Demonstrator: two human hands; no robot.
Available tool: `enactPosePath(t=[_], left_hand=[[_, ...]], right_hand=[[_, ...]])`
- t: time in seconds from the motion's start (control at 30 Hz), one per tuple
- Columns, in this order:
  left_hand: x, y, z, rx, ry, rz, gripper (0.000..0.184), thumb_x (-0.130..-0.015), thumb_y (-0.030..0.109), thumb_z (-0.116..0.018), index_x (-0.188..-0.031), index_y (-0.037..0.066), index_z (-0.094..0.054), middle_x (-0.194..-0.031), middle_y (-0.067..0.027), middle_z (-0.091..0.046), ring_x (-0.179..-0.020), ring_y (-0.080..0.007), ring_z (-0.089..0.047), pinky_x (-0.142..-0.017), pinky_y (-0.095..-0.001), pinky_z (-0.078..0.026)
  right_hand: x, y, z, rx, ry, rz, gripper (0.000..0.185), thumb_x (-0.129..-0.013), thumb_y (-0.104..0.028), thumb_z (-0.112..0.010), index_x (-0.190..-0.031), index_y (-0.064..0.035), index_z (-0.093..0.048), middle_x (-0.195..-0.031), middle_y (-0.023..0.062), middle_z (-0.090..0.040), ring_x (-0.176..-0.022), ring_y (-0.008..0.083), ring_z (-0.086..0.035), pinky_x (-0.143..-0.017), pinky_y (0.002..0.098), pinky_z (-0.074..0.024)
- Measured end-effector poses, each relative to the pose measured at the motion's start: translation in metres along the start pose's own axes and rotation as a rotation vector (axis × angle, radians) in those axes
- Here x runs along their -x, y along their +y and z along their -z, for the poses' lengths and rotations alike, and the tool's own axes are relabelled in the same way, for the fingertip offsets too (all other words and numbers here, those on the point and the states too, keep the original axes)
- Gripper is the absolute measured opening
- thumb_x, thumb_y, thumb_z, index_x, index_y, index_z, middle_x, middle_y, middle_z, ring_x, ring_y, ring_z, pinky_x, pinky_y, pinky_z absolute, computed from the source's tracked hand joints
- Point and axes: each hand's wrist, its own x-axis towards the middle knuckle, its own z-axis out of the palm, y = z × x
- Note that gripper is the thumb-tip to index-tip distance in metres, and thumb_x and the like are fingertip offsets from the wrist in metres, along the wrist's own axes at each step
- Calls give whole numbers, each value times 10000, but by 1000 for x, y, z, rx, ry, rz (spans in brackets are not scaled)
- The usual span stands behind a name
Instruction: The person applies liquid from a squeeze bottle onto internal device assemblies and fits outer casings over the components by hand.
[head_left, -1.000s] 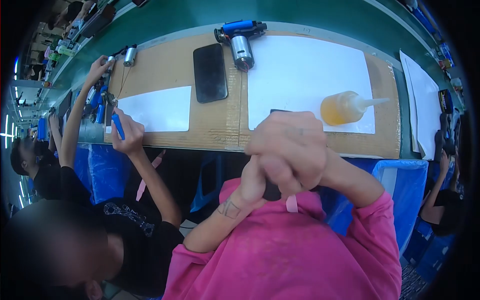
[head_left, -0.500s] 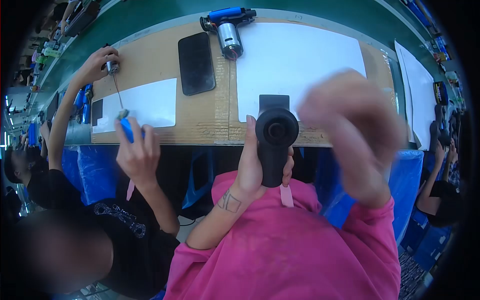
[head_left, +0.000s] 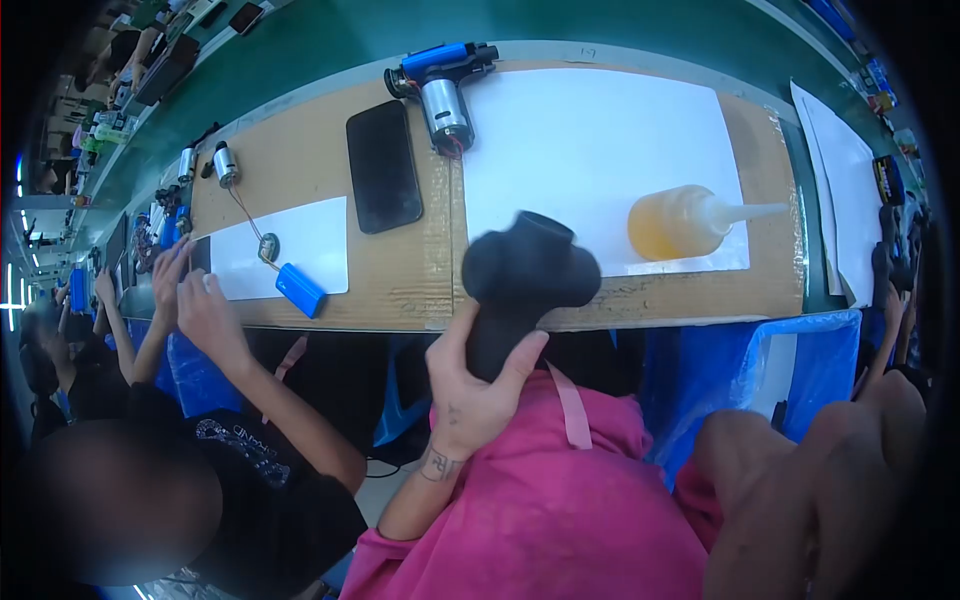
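My left hand [head_left: 470, 390] is closed round the grip of a black T-shaped tool housing [head_left: 525, 275], held over the table's front edge. An open round end of the housing faces up and away. At the lower right, my right hand [head_left: 800, 480] looms large and close to the camera; its fingers cannot be made out clearly, nor anything in them. A squeeze bottle [head_left: 670, 225] of amber liquid, its pale nozzle pointing right, is on the white sheet [head_left: 600, 120]. Behind it, at the back, lies a blue and black assembly with a silver motor [head_left: 445, 110].
A black phone [head_left: 385, 168] lies on the cardboard [head_left: 400, 270]. To the left, a co-worker's hands [head_left: 205, 310] are near a small motor [head_left: 226, 165] wired to a blue battery pack [head_left: 300, 290]. Blue plastic-lined bins [head_left: 700, 375] stand below the front edge.
The black housing has turned from end-on to side-on and tilted. My right hand has drawn back to the lower right. The bottle now shows on the sheet. The co-worker has let go of motor and battery.
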Motion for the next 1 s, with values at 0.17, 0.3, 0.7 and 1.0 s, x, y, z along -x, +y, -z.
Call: enactPosePath(t=[0.17,0.3,0.7,1.0], left_hand=[[-2,4,10,-340,60,-325,564,-717,69,-919,-1209,-59,-675,-977,-194,-743,-854,-286,-744,-753,-338,-591],[-4,-1,6,-369,84,-460,579,-676,86,-943,-1182,-55,-701,-961,-205,-740,-830,-305,-742,-731,-336,-590],[4,0,7,-246,48,-317,540,-685,103,-938,-1136,-86,-709,-950,-198,-755,-817,-259,-749,-713,-311,-580],[30,-40,11,896,-65,460,465,-864,141,-810,-1250,-44,-628,-1042,-143,-721,-784,-193,-704,-701,-302,-561]], right_hand=[[3,0,13,-12,-37,-6,200,-931,-127,-693,-1079,-10,-627,-978,155,-664,-843,259,-672,-779,368,-563],[3,-4,19,14,-79,-13,244,-915,-136,-714,-1106,-13,-623,-984,155,-665,-839,263,-676,-779,369,-564],[13,-9,46,41,-91,-59,386,-870,-164,-778,-1186,-23,-609,-1003,155,-669,-827,272,-686,-778,372,-569],[27,-5,80,411,-161,-163,647,-808,-193,-854,-1339,-6,-534,-1081,173,-673,-848,235,-709,-744,341,-582]])
